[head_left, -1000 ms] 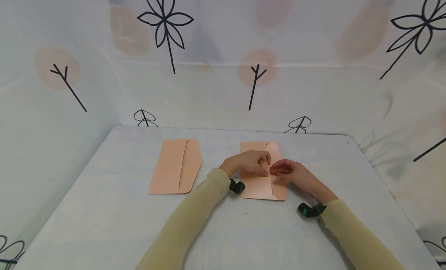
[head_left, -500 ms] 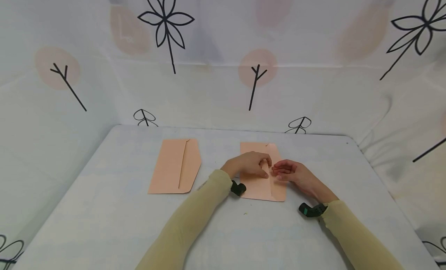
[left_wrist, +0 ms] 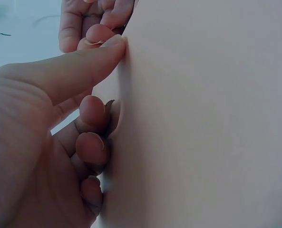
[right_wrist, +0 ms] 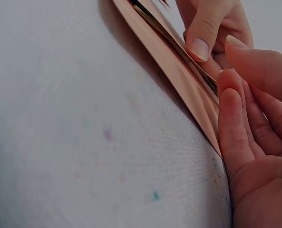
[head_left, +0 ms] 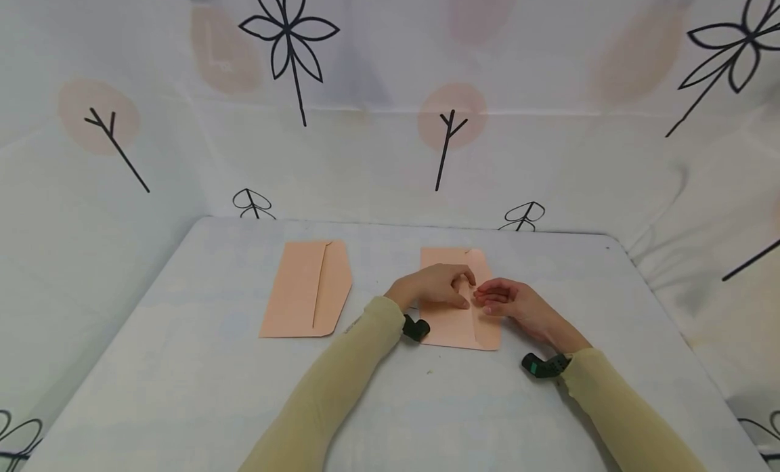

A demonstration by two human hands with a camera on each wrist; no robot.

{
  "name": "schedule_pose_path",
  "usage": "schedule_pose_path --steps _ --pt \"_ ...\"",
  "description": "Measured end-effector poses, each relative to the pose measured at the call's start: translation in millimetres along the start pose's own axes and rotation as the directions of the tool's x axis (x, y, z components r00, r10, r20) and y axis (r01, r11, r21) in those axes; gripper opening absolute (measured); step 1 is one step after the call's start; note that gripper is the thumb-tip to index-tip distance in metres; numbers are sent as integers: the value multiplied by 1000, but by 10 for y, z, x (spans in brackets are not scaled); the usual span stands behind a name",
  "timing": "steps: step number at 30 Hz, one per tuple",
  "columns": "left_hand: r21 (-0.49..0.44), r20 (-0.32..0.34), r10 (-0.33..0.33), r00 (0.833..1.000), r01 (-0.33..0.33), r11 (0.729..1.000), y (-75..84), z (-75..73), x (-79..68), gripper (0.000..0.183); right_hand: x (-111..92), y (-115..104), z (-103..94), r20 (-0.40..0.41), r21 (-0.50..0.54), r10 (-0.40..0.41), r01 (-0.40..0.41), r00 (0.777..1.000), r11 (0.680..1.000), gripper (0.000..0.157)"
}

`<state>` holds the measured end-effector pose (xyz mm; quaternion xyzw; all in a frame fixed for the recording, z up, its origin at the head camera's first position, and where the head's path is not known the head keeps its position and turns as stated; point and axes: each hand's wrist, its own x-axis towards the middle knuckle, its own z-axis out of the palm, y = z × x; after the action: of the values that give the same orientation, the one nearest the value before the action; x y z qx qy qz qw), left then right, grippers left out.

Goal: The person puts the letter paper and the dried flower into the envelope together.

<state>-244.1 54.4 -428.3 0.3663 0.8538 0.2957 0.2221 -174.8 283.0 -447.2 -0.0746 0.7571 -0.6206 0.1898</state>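
Note:
A salmon-pink envelope [head_left: 447, 330] lies right of the table's middle, its flap spread to the right. My left hand [head_left: 429, 286] reaches over it in the head view and pinches the pocket's edge. In the left wrist view, the thumb lies on the paper [left_wrist: 202, 118], fingers curled beside the edge. My right hand [head_left: 518, 308] is at the flap side, fingertips touching the envelope and thumb held apart from them. Seen from the right wrist, the pocket gapes slightly along its edge above the flap [right_wrist: 179, 83]. Whatever is inside it I cannot tell.
A second envelope [head_left: 298, 296] of the same colour lies to the left, its pointed flap also facing right. Both rest on a white-covered table [head_left: 183, 391]. A printed white curtain [head_left: 365, 154] hangs behind and at the sides. Dark wrist cameras [head_left: 544, 366] are strapped to both wrists.
Hardly anything differs. Both hands have shifted only slightly over the right envelope, and both envelopes stay in place.

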Motion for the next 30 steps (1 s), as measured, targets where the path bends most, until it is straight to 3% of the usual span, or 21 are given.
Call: schedule_pose_path --steps 20,30 --pt "-17 7 4 1000 -4 1000 -13 15 -46 38 -23 21 7 4 -15 -4 4 1000 1000 53" --pt "-159 13 48 999 -46 986 -54 -77 -106 35 -58 3 38 56 -11 -1 2 998 1000 54"
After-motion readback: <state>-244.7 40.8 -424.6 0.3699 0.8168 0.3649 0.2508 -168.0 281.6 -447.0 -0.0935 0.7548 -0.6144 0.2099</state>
